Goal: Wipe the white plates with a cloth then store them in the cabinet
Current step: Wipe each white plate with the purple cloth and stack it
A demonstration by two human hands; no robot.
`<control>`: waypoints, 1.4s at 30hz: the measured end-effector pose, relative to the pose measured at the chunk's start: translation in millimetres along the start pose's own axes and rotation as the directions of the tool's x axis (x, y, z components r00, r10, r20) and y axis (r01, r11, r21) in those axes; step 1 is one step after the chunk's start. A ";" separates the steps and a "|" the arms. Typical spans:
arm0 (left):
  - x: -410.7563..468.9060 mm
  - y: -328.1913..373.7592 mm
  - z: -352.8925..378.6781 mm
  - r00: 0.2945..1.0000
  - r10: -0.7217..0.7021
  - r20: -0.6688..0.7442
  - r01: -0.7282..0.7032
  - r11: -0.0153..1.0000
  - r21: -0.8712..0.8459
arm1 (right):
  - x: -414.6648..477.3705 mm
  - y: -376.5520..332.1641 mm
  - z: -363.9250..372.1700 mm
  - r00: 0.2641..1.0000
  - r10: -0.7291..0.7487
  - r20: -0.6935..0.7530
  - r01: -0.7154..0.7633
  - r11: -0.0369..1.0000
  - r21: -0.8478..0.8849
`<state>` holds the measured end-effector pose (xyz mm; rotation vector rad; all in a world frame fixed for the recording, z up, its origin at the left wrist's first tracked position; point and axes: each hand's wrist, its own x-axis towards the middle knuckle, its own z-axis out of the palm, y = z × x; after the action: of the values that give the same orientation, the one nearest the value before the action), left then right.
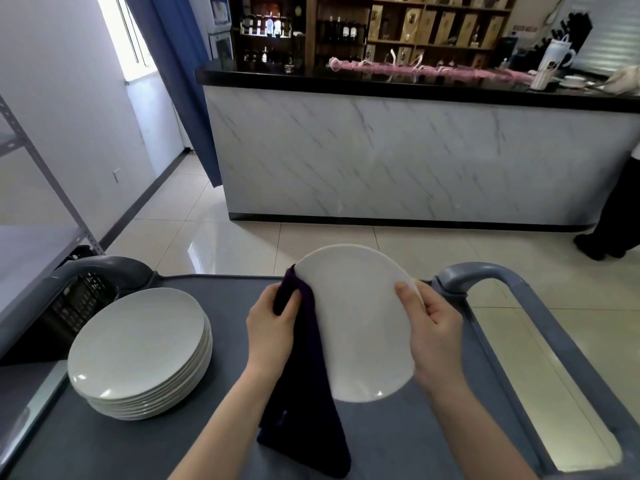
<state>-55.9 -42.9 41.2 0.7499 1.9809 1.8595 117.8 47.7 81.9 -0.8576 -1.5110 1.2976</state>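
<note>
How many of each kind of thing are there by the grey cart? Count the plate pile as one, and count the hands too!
single round white plate, held up: 1
stack of round white plates: 1 (how many plates are in it is hard to tell)
dark purple cloth: 1
hands: 2, the left hand gripping the cloth and the right hand gripping the plate
Total: 5

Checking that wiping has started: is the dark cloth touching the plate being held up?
Touching. The head view shows the left hand gripping the dark cloth against the left rim of the held plate, with no gap between them.
</note>
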 end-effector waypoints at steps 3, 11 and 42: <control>-5.4 -13.8 0.0 0.987 -0.160 0.003 0.160 0.983 -0.092 | -7.9 6.4 0.9 0.997 0.062 -0.051 -0.061 0.998 0.020; 10.9 6.8 -19.0 0.941 0.219 0.256 -0.269 0.946 0.179 | 21.0 -6.3 -18.5 0.870 0.084 0.486 0.121 0.918 -0.376; 8.4 22.8 -5.4 0.898 0.276 0.342 -0.361 0.907 0.216 | 13.8 11.8 3.0 0.899 -0.098 0.428 0.234 0.931 -0.280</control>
<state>-62.2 -42.2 65.2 1.4339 2.0215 1.5168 109.8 61.9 73.2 -0.6592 -2.1294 1.1599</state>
